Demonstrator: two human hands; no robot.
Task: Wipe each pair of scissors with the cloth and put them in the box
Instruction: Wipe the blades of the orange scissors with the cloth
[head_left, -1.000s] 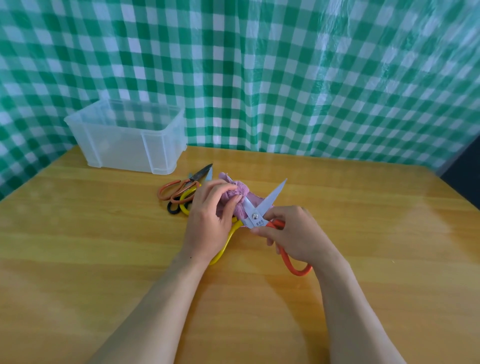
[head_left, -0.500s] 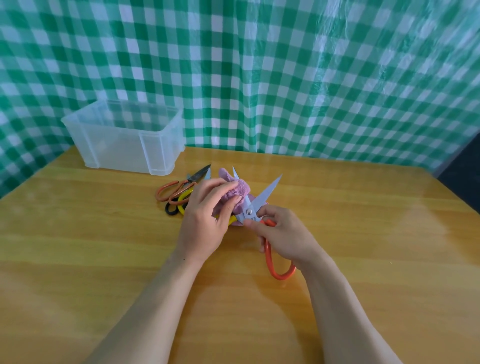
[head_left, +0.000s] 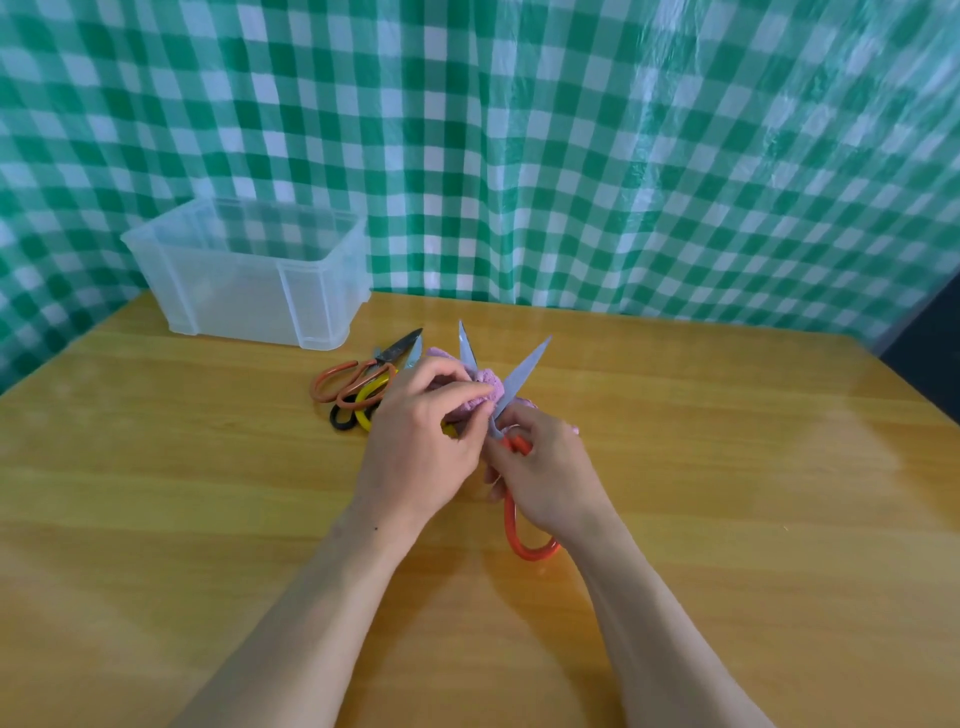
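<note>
My right hand (head_left: 548, 475) grips orange-handled scissors (head_left: 524, 525) near the pivot, their two silver blades spread apart and pointing away from me. My left hand (head_left: 421, 441) pinches a pink cloth (head_left: 480, 395) against the left blade, near the pivot. Just left of my hands, a small pile of other scissors (head_left: 358, 387) lies on the wooden table: one orange-handled pair with dark blades and one with yellow and black handles. The clear plastic box (head_left: 249, 275) stands at the table's back left and looks empty.
A green-and-white checked curtain (head_left: 571, 156) hangs right behind the table's far edge. Bare wooden tabletop (head_left: 753, 467) stretches to the right of my hands and toward me.
The scissors have swung more upright, handle loop toward me, and shifted slightly left. My left hand has slid the cloth down the left blade toward the pivot.
</note>
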